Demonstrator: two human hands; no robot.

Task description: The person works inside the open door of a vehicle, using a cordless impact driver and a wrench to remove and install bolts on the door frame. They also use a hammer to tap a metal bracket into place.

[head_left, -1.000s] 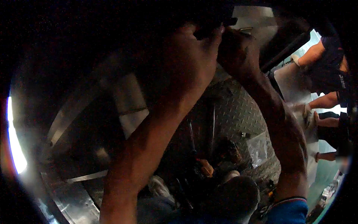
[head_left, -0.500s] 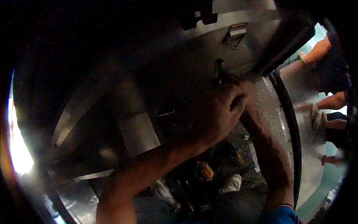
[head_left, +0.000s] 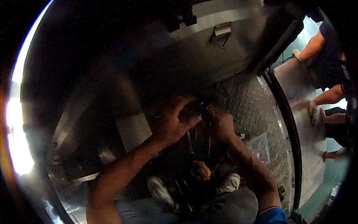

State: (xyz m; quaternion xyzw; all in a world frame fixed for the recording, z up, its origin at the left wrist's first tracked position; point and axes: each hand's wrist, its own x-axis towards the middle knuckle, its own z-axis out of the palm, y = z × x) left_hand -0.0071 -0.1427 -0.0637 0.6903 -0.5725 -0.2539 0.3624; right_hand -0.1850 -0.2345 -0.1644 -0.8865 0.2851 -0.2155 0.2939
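In dim light, my left hand [head_left: 173,121] is in the middle, its thumb and fingers apart in a curve. My right hand [head_left: 223,125] is close beside it on the right, with fingers closed. A small dark piece with a metallic glint [head_left: 203,105] shows at the right hand's fingertips, near the left thumb. Its kind is too dark to make out. Below the hands are thin shiny rod-like shapes. An orange-yellow object [head_left: 202,170] lies lower down, between my shoes [head_left: 232,182].
Diamond-plate metal flooring [head_left: 257,102] extends to the right, with a clear plastic bag [head_left: 261,147] on it. A dark frame edge [head_left: 287,108] borders it. Beyond, people with gloved hands [head_left: 312,112] are at a metal sheet [head_left: 292,82]. A bracket [head_left: 223,31] is on the curved wall.
My hands have come down and left, toward me, and moved apart from each other. The dark tube-like piece seen above them is no longer distinct. The view has shifted slightly.
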